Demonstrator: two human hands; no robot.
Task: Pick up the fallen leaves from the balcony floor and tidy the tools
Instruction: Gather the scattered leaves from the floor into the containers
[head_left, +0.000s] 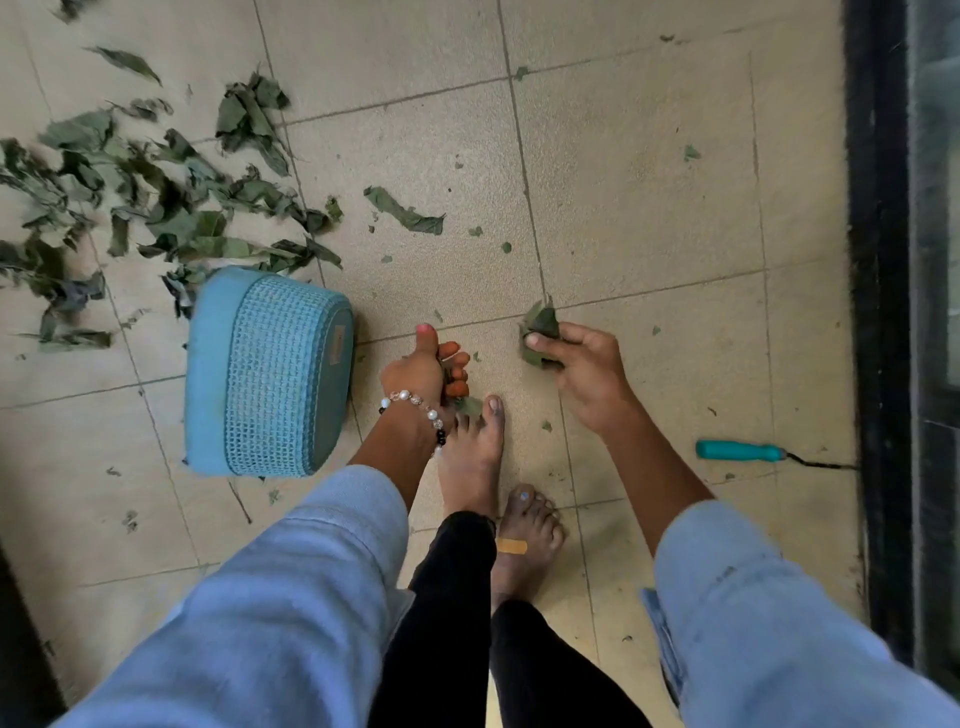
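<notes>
Green fallen leaves (156, 208) lie scattered over the beige floor tiles at the upper left, with one long leaf (405, 210) apart near the centre. My right hand (582, 369) grips a bunch of leaves (541, 325) just above the floor. My left hand (423, 371), with a bead bracelet on the wrist, is curled around a few leaves (465, 404) beside my bare foot. A blue woven basket (270, 374) lies tipped on its side to the left of my left hand. A tool with a teal handle (740, 451) lies on the floor at the right.
My two bare feet (483, 467) stand between my arms. A dark door frame and threshold (878, 312) run down the right edge. Small leaf scraps (691, 152) dot the tiles around the centre and right.
</notes>
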